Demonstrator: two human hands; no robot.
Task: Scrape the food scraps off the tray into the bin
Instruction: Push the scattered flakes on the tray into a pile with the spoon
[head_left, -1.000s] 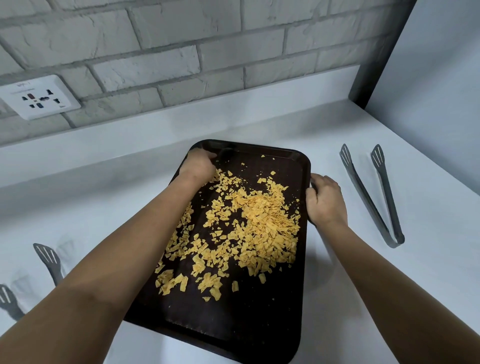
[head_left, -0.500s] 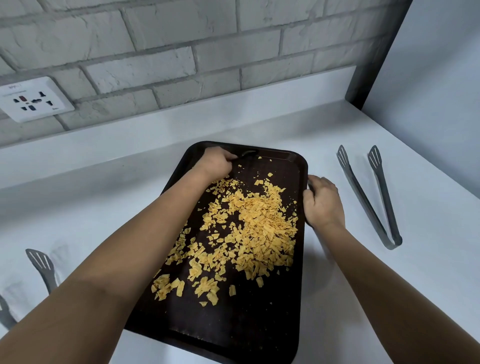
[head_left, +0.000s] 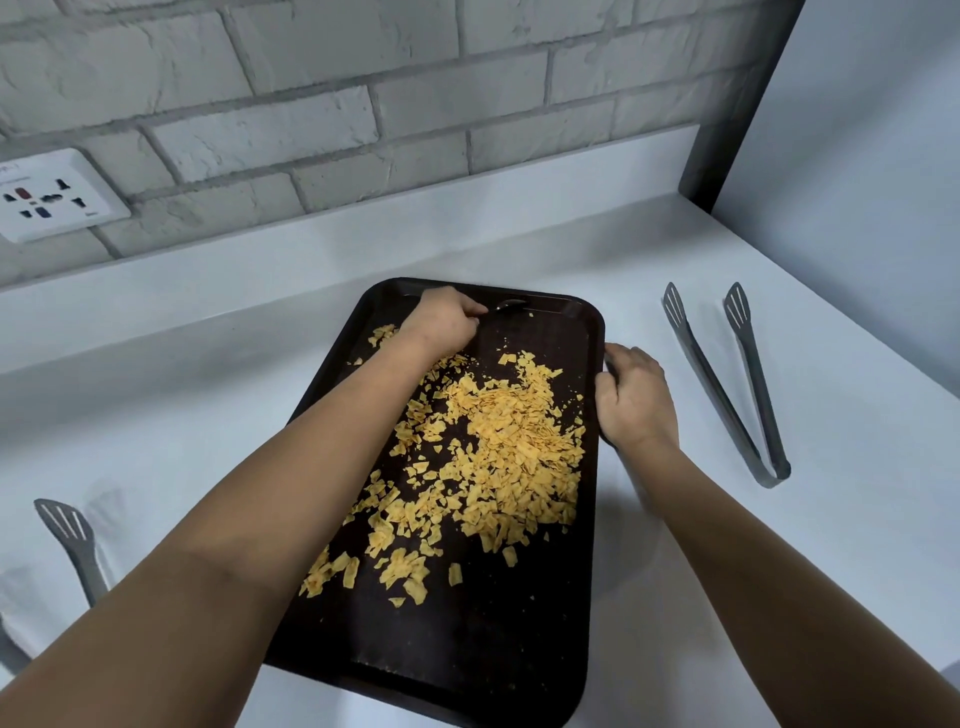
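dark plastic tray (head_left: 545, 649): the left hand (head_left: 441, 322), curled around something dark, has slid to the far rim; right hand (head_left: 631, 400) still grips the side; yellow flaky scraps (head_left: 498, 441) remain unswept.

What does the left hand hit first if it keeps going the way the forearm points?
Likely the tray's far rim: the left hand sits just short of it, gripping a small dark tool. Beyond lie bare counter and the brick wall.

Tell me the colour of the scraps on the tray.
Yellow-orange scraps, on a dark brown tray; head view.
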